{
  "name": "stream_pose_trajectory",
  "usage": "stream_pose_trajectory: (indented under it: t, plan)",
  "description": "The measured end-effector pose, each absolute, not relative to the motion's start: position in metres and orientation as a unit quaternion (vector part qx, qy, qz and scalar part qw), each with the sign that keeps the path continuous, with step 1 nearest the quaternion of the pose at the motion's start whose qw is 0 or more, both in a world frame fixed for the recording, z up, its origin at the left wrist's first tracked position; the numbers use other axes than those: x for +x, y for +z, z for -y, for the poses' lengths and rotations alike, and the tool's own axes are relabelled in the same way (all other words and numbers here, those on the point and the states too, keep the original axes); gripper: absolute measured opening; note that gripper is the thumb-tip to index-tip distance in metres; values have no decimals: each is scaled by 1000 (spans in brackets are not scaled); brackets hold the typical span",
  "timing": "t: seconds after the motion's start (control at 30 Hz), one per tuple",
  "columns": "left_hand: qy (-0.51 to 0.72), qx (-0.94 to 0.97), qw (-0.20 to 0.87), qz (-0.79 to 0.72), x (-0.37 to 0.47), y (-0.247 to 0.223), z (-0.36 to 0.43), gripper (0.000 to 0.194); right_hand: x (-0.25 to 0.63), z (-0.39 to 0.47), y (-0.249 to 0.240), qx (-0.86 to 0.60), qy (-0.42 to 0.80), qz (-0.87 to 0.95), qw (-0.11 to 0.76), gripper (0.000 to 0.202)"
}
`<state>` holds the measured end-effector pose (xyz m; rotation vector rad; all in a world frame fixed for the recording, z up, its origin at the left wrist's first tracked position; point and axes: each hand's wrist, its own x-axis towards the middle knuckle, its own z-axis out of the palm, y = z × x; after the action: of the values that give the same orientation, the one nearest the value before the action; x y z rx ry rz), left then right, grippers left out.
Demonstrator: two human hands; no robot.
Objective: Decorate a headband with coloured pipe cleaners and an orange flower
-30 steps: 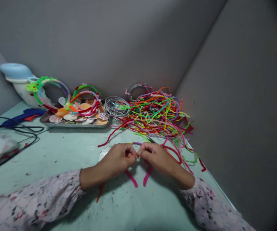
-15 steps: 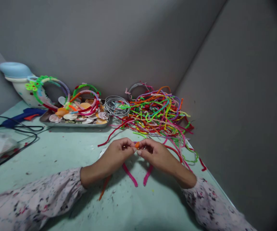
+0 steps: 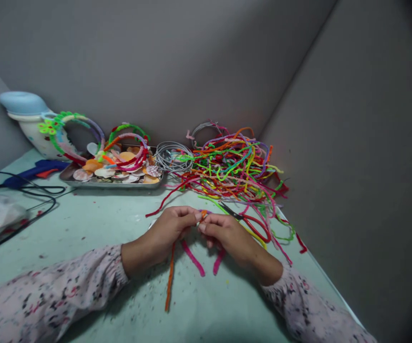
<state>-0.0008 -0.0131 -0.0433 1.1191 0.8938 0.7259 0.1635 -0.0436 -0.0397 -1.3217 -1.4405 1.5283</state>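
My left hand [image 3: 175, 226] and my right hand [image 3: 225, 233] meet fingertip to fingertip over the table, both pinching. Between them is an orange pipe cleaner [image 3: 169, 286], a small coil of it showing at the fingertips and a long tail hanging below my left hand. A bit of purple shows just behind the coil. Two pink fuzzy ends [image 3: 194, 259] stick out beneath the hands; whether they belong to one piece is hidden. Red-handled scissors [image 3: 256, 226] lie just beyond my right hand, beside a yellow pipe cleaner.
A tangled heap of coloured pipe cleaners [image 3: 234, 164] lies at the back right, next to coiled wire [image 3: 173, 157]. Fuzzy-wrapped hoops rest on a metal tray [image 3: 113, 185] of shells. Further left are a blue-topped container [image 3: 30, 119], a blue tool [image 3: 34, 172] and a black cord [image 3: 54, 205].
My right hand has shifted slightly left and lower, uncovering more of the scissors. The orange tail has swung right and hangs straighter under my left hand.
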Motion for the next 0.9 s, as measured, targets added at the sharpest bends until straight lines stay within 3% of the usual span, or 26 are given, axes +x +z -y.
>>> stream_pose_trajectory:
  t: [0.2,0.47,0.9]
  plan:
    - [327,463,732,-378,1,-41,15,20,164,41,-44,-434,719,431,330,18]
    - [326,468,722,-392,-2,-47,12,23,174,38,-37,-505,572,561,320,24]
    - [335,449,751,-351,1,-47,15,17,174,35,-39,-493,603,539,319,21]
